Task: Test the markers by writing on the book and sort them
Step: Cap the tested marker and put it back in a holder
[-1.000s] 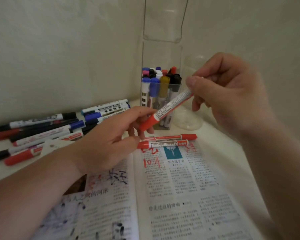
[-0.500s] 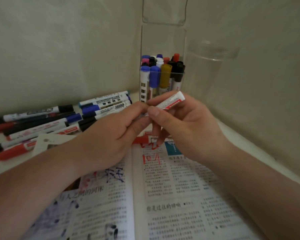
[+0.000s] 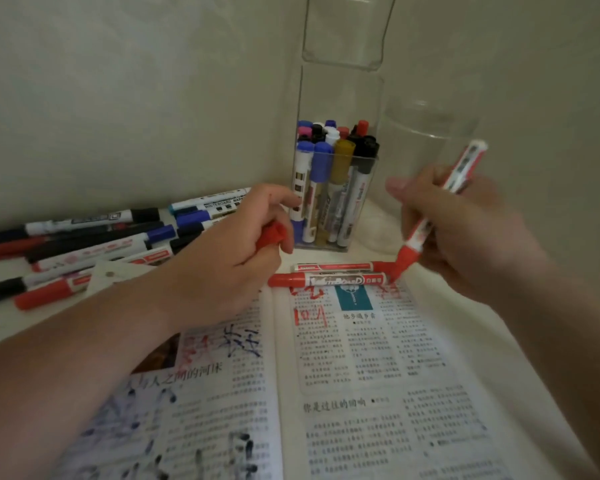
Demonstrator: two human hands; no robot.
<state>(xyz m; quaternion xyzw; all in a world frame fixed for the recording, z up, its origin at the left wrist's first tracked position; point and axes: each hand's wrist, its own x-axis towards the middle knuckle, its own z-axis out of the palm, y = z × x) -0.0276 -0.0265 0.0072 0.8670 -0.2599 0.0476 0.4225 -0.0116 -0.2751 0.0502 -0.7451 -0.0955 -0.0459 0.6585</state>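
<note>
right hand [image 3: 465,230] curled round uncapped red marker [image 3: 414,242], marker tilted, tip down at top of open book's [image 3: 343,393] right page, among red scribbles; contact hard to tell. left hand [image 3: 229,247] closed on red cap [image 3: 272,237], above book's far left corner. two capped red markers [image 3: 336,280] lie side by side along book's far edge. clear holder [image 3: 333,188], full of upright markers, in bench's far corner. loose markers [image 3: 84,244] along bench's left edge.
</note>
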